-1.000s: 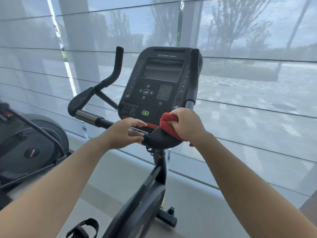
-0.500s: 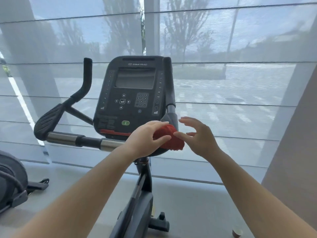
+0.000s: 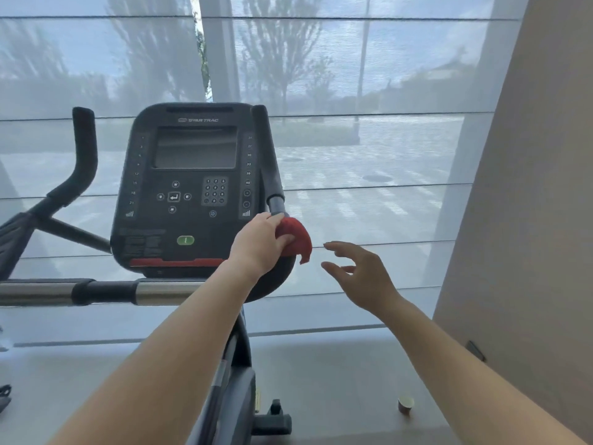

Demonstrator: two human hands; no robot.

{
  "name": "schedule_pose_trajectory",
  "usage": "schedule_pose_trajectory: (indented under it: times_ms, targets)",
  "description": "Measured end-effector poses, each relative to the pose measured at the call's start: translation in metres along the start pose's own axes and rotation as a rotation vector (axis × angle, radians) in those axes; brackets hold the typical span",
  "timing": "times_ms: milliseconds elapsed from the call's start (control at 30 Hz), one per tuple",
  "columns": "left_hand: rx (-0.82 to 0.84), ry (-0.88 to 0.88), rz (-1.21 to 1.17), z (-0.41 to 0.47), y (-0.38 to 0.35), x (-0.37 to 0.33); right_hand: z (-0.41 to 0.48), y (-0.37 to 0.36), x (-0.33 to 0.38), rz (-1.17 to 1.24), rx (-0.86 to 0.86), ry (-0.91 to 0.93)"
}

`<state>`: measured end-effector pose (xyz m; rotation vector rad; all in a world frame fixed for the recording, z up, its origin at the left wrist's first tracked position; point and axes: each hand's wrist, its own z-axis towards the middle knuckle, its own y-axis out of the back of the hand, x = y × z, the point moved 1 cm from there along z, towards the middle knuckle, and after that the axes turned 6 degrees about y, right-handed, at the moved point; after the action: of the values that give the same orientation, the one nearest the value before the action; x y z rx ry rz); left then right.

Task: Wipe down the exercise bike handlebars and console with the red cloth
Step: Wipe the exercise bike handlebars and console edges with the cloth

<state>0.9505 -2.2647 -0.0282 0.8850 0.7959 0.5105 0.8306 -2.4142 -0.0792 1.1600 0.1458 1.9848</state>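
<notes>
The black exercise bike console [image 3: 192, 187] faces me with a dark screen and keypad. The handlebars [image 3: 106, 292] run across below it as a steel and black bar, with upright grips at the left [image 3: 84, 139] and the right [image 3: 268, 155]. My left hand [image 3: 260, 245] grips the red cloth [image 3: 296, 239] against the base of the right upright grip, on the black elbow pad. My right hand [image 3: 359, 274] hovers to the right of the cloth with fingers spread, holding nothing.
A sheer roller blind [image 3: 353, 91] covers the window behind the bike. A beige wall [image 3: 529, 220] stands close on the right. A small cup [image 3: 406, 405] sits on the floor at lower right. The bike frame and foot [image 3: 272, 422] lie below.
The cloth passed from my right hand to my left. My right hand let go and drew away to the right. My view shifted right and closer to the console.
</notes>
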Motion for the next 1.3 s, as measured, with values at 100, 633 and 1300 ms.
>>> schedule_pose_trajectory:
  times_ms: [100,633,1300]
  targets:
    - [-0.046,0.025,-0.002,-0.006,-0.005,0.002,0.008,-0.012,0.006,0.028,0.024,0.08]
    - [-0.234,0.333,0.065,0.008,-0.009,-0.039,0.096,-0.012,-0.039,0.224,0.213,0.396]
    - [-0.415,0.676,0.178,0.067,-0.033,-0.057,0.213,-0.026,-0.093,0.199,0.485,0.702]
